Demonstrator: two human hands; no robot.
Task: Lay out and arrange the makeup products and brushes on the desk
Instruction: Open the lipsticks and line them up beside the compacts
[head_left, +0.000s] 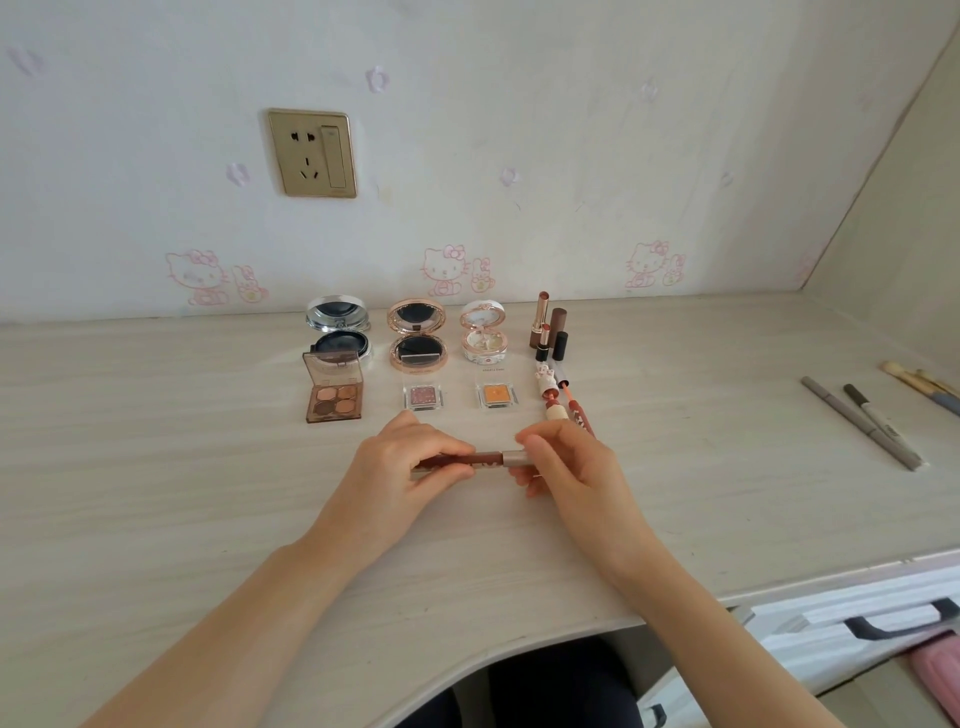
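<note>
Near the front middle of the desk (156, 441), before the compacts (417, 338), a brown lip pencil (480, 459) is held level. Its barrel is gripped by curled fingers of the left hand (410, 462); its silver cap (514, 457) is pinched by the right hand (566, 467). Uncapping seems the step in hand; next a straight pull is called for, then placement beside the uncapped liner (577, 413)
</note>
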